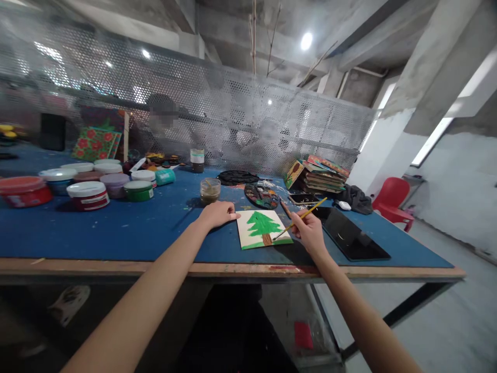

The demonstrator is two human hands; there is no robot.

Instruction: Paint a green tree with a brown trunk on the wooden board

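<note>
A small square painting (252, 239) lies flat on the blue tabletop, showing a green fir tree with a brown trunk over a green strip of ground. My left hand (217, 213) has its fingers curled at the painting's left edge, thumb pressing on the border. Between the fingertips of my right hand (309, 229) is a thin yellow-handled paintbrush (310, 209), its bristles down at the ground strip just right of the trunk. A round paint palette (252, 199) with several colours sits behind the painting. Behind my left hand stands a jar of murky water (210, 192).
Several paint tubs (88, 196) stand at the left. A dark tablet (355, 239) lies right of my right hand, with a phone (303, 199) behind it. Stacked painted panels (322, 178) rest near the perforated metal screen (248, 114). A red chair (394, 199) stands beyond the table.
</note>
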